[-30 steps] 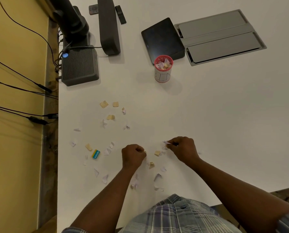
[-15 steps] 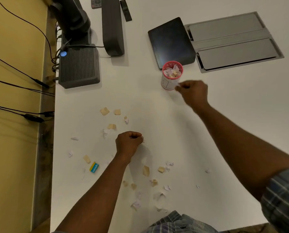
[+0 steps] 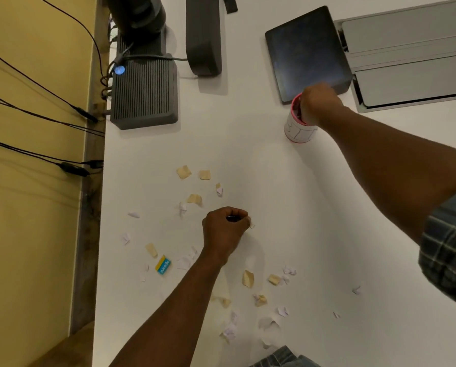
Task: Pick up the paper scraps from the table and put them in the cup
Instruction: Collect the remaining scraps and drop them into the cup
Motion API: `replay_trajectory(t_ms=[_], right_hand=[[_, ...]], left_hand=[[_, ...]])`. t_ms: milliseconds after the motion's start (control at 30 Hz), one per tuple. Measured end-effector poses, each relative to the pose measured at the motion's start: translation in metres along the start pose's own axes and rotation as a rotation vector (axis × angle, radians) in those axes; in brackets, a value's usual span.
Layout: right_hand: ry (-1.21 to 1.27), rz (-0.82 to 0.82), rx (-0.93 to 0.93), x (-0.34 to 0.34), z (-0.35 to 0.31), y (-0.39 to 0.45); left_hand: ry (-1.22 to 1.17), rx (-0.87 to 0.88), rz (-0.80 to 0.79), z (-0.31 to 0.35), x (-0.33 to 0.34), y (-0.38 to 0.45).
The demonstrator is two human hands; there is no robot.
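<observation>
1. White surface (image 3: pixel 248 144) runs beside a yellow wall at the left edge, with dark cables hanging down it; a ribbed dark box (image 3: pixel 144 94) with a blue light stands at the far left of the surface.
2. Paper scraps (image 3: pixel 193 198), tan and white, lie scattered left of centre and along the near edge, with a small yellow-and-blue label (image 3: pixel 163 264) among them (many remain, so the task is judged well short of done).
3. Left hand (image 3: pixel 224 230) rests knuckles-up amid the scraps, fingers curled closed; a pale sliver shows at the fingertips, apparently a scrap pinched there. A dark item inside the fist cannot be identified.
4. Cup (image 3: pixel 298 128), white with a red rim, stands upright further right, just in front of a dark flat pad (image 3: pixel 306 49).
5. Right hand (image 3: pixel 318 104) sits over the cup's mouth, fingers bunched and pointing down into it; whether they hold or have let go of a scrap cannot be told.
6. Step in hand, as judged: depositing into the cup. Next move calls for parting those fingers above the rim, then carrying the left hand's scrap across.
</observation>
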State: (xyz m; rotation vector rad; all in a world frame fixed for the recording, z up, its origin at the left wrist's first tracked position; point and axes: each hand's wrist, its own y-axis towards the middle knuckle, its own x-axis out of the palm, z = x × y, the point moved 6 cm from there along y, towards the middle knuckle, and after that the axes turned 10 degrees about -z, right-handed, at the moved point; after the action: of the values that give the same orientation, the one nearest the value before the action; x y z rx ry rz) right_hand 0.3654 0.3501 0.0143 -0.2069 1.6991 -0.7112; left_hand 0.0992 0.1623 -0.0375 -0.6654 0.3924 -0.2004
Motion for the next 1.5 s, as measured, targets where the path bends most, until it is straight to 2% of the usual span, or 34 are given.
replay_trajectory(t_ms=[100, 167, 267, 367, 500, 600, 700, 833, 967, 1133, 1233, 1400, 1500], right_hand=[[-0.052, -0.046, -0.039, 0.001, -0.004, 0.003], [-0.035, -0.030, -0.094, -0.002, -0.005, 0.003], [-0.099, 0.007, -0.072, -0.012, -0.001, -0.002], [-0.071, 0.137, -0.082, -0.015, 0.009, -0.014], [0.171, 0.489, -0.180, -0.004, 0.035, -0.053], [0.301, 0.535, -0.275, 0.028, 0.043, -0.093], [0.486, 0.463, -0.284, 0.080, 0.055, -0.131], [0.582, 0.306, -0.237, 0.154, 0.065, -0.179], [0.646, 0.128, -0.242, 0.205, 0.062, -0.214], [0.560, -0.058, -0.273, 0.236, 0.056, -0.235], [0.478, -0.093, -0.317, 0.246, 0.057, -0.240], [0.348, -0.197, -0.381, 0.256, 0.056, -0.245], [0.281, -0.279, -0.448, 0.259, 0.050, -0.253]], left_hand=[[-0.017, 0.013, -0.007, 0.009, 0.002, 0.000], [-0.046, 0.026, -0.022, 0.016, 0.004, 0.000], [-0.066, 0.080, -0.041, 0.039, 0.007, 0.003], [-0.093, 0.183, -0.055, 0.077, 0.010, 0.009], [-0.101, 0.294, -0.057, 0.132, 0.019, 0.027], [-0.081, 0.371, -0.050, 0.169, 0.032, 0.050], [0.064, 0.453, -0.008, 0.203, 0.053, 0.073], [0.377, 0.602, 0.059, 0.239, 0.090, 0.098], [0.716, 0.641, 0.014, 0.249, 0.126, 0.127], [0.970, 0.566, -0.074, 0.243, 0.152, 0.156], [1.099, 0.610, -0.084, 0.242, 0.157, 0.161], [1.198, 0.644, -0.175, 0.242, 0.157, 0.151], [1.182, 0.664, -0.157, 0.241, 0.142, 0.130]])
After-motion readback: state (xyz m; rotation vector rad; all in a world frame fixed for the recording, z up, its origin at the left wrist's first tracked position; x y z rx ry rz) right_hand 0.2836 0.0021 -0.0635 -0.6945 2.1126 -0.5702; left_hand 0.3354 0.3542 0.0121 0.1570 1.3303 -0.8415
